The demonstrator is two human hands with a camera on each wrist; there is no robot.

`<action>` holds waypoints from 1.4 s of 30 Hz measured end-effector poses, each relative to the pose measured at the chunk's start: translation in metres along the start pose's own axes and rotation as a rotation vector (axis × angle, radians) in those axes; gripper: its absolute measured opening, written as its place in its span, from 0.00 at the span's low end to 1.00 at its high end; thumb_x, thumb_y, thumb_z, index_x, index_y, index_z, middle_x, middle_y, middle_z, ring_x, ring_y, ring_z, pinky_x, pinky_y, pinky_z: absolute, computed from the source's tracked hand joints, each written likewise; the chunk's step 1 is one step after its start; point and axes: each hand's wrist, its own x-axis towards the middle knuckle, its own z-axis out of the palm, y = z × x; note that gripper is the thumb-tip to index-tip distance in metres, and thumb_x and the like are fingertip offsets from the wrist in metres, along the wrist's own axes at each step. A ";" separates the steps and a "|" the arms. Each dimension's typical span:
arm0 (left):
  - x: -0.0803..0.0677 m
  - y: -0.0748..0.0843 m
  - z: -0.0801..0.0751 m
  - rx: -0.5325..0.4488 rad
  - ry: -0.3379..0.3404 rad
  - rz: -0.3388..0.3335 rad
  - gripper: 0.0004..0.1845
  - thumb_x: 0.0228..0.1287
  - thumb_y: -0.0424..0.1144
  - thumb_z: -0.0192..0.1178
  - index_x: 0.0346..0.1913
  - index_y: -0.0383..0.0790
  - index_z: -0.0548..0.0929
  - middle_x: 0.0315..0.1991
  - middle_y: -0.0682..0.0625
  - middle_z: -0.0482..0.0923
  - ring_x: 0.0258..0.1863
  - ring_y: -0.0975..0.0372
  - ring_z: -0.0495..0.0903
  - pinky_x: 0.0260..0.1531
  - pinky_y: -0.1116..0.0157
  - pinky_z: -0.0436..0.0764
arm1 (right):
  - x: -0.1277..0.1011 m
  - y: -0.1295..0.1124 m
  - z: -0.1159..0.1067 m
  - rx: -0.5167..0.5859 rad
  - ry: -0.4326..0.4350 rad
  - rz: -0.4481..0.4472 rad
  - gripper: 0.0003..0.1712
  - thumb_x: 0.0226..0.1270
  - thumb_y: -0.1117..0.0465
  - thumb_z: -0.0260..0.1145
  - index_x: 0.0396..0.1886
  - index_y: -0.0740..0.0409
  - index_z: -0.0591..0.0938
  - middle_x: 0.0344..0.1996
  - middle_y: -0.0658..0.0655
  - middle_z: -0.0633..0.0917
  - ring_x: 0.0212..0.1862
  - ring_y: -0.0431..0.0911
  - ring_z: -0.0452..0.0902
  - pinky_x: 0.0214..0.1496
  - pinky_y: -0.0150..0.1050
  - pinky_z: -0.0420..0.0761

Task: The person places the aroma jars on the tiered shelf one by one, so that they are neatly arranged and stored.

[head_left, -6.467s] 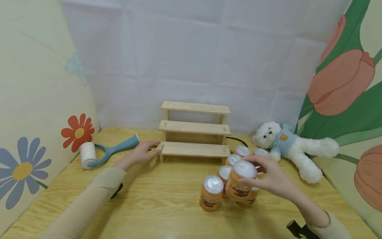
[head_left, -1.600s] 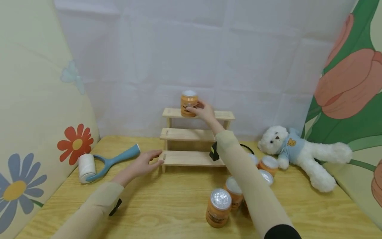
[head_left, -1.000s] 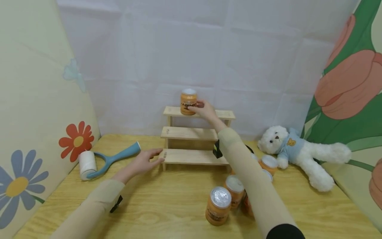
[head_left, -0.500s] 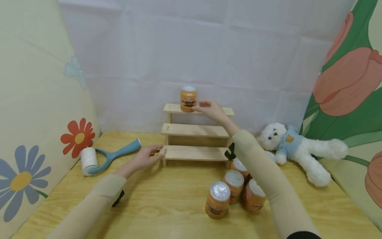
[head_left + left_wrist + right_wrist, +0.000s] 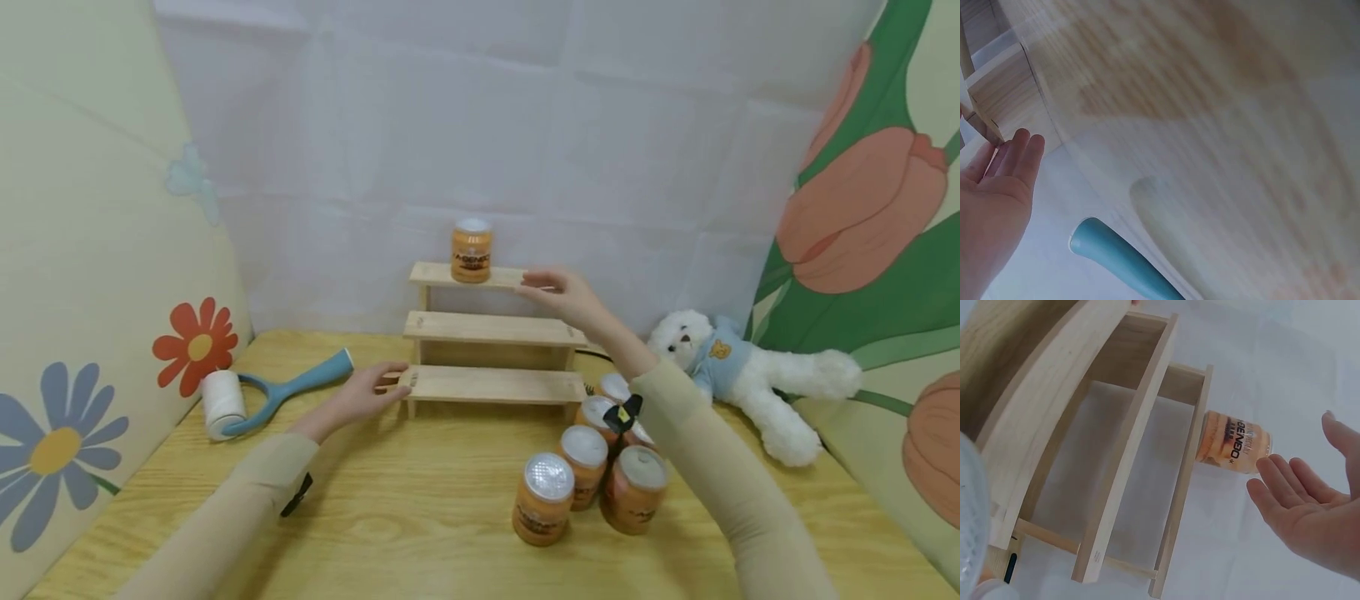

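Now our left hand (image 5: 358, 398) rests flat on the bottom step (image 5: 491, 384) to steady it | right hand (image 5: 564, 293), fingers loose, holds nothing | jar (image 5: 471, 250) stands alone up top.

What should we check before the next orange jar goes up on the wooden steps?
1. Orange jar with silver lid stands upright on the top step: ok.
2. Right hand is open and off that jar: ok.
3. Left hand touches the left end of the bottom step of the pale wooden three-step shelf: ok.
4. Middle and bottom steps are free: ok.
5. Cluster of orange jars on the table stands upright: ok.
6. How many jars are in the cluster: cannot tell, the sleeve hides some.
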 end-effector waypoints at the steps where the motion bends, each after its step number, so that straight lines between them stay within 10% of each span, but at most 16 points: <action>1: 0.000 -0.001 0.000 -0.007 -0.002 -0.003 0.29 0.69 0.43 0.54 0.66 0.27 0.64 0.64 0.30 0.64 0.60 0.39 0.69 0.58 0.46 0.73 | -0.003 0.001 0.000 0.003 -0.007 -0.009 0.30 0.68 0.49 0.60 0.65 0.57 0.71 0.62 0.57 0.74 0.63 0.52 0.70 0.64 0.47 0.73; 26: 0.000 -0.002 -0.002 0.051 -0.043 0.019 0.32 0.71 0.48 0.51 0.68 0.27 0.62 0.67 0.32 0.62 0.64 0.41 0.65 0.60 0.45 0.70 | -0.124 0.037 0.014 0.110 -0.137 -0.003 0.28 0.65 0.49 0.63 0.63 0.48 0.73 0.60 0.54 0.77 0.60 0.48 0.74 0.59 0.43 0.78; 42: 0.000 -0.001 -0.004 0.072 -0.048 0.002 0.32 0.71 0.48 0.50 0.69 0.29 0.60 0.67 0.33 0.61 0.64 0.41 0.65 0.60 0.45 0.70 | -0.158 0.055 0.029 0.036 -0.220 -0.044 0.23 0.65 0.54 0.64 0.58 0.58 0.77 0.52 0.57 0.82 0.50 0.46 0.77 0.47 0.33 0.81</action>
